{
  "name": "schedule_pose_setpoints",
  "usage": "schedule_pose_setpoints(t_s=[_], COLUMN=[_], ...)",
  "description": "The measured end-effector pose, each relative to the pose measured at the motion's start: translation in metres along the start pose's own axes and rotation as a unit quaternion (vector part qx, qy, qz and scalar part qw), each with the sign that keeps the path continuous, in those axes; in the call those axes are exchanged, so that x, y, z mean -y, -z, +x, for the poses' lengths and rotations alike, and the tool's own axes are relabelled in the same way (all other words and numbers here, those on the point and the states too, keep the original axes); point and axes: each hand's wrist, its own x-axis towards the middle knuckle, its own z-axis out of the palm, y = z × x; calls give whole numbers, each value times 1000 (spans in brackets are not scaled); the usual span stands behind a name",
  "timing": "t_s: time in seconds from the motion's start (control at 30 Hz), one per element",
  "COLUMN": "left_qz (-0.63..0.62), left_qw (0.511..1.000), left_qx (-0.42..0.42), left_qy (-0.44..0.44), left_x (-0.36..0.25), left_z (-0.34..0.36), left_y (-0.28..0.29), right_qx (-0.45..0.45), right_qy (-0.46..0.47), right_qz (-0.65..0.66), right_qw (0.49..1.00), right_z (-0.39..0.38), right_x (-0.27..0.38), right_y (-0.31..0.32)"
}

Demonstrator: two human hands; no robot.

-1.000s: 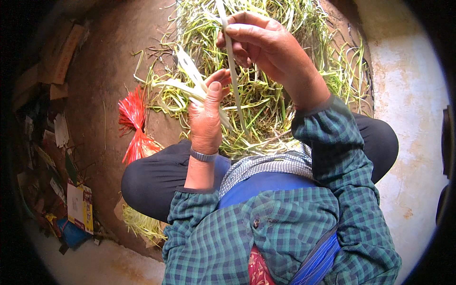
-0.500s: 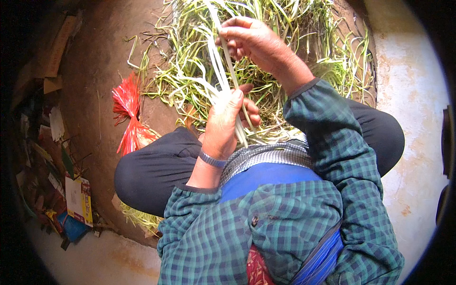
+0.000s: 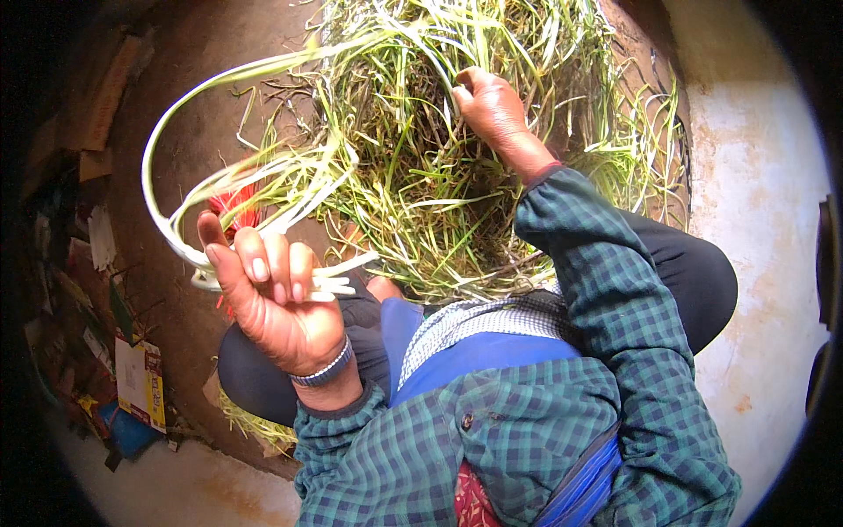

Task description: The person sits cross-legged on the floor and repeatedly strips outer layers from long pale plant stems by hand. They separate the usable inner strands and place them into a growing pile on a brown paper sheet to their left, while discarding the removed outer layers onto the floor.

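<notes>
My left hand (image 3: 281, 290) is closed round a few pale stalks (image 3: 334, 281), whose white ends stick out to the right while long green leaves arch up and over toward the pile. My right hand (image 3: 487, 110) reaches onto the large heap of green leafy stalks (image 3: 439, 202), fingers curled at a strand near the top of it. Whether that strand is firmly pinched is hard to tell. The bundle of red plastic strips (image 3: 233, 206) is partly hidden behind my left hand and its leaves.
I sit cross-legged on a brown floor (image 3: 176, 351). Cardboard scraps (image 3: 136, 382) and a blue object (image 3: 127, 430) lie at the left edge. A pale wall or ledge (image 3: 755, 290) runs along the right. Yellowish strands (image 3: 255, 426) lie by my left knee.
My left hand has swung down and left, turning fingers upward, with the stalks now looped out leftward. My right hand has moved rightward and lower onto the heap.
</notes>
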Motion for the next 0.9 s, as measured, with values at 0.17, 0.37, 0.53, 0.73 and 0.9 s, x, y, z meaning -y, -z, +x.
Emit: schedule_pose_setpoints(t_s=[0.17,0.37,0.53,0.73,0.9], left_qz=[21,32,93,197,130], left_qw=[991,986,979,957,952], left_qx=[-38,-41,-49,-54,-49], left_qy=[124,156,174,204,274], left_x=[25,40,50,83,107], left_z=[0,-1,-4,-12,-26], left_y=[13,31,36,53,77], right_qx=[17,-5,107,186,203], right_qy=[23,-4,73,-29,-62], right_qz=[-163,112,521,444,387], right_qw=[986,994,844,876,897], right_z=[7,14,4,-87,-155], right_x=[15,33,66,70,62], right_y=[-10,5,61,51,10])
